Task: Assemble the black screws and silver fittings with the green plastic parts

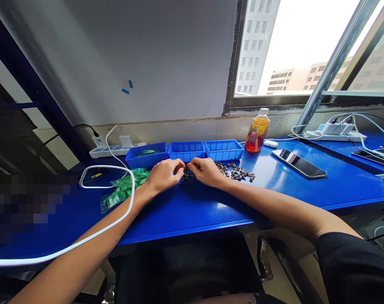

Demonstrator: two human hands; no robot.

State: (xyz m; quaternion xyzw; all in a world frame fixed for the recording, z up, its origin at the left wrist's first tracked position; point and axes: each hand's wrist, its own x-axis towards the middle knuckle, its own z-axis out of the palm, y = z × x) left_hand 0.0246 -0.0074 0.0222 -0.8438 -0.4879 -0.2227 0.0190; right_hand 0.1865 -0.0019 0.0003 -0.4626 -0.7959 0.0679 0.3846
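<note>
My left hand (165,174) is over the blue table, thumb and forefinger curled together in a pinch. Close beside it my right hand (207,170) is also pinched, its fingertips almost meeting those of the left. What either hand holds, if anything, is too small to make out. Just below the fingertips lies a pile of dark screws (187,176), partly hidden by the hands. Right of my right hand, a loose scatter of short brownish metal screws (239,173) spreads over the table. Green pieces in clear plastic bags (125,185) lie by my left forearm.
Behind the hands stand a left blue bin (146,159) with some green pieces, a middle blue bin (186,153) and a right blue bin (224,153). A drink bottle (257,131) and phone (299,163) are to the right. A white cable (93,232) crosses my left forearm.
</note>
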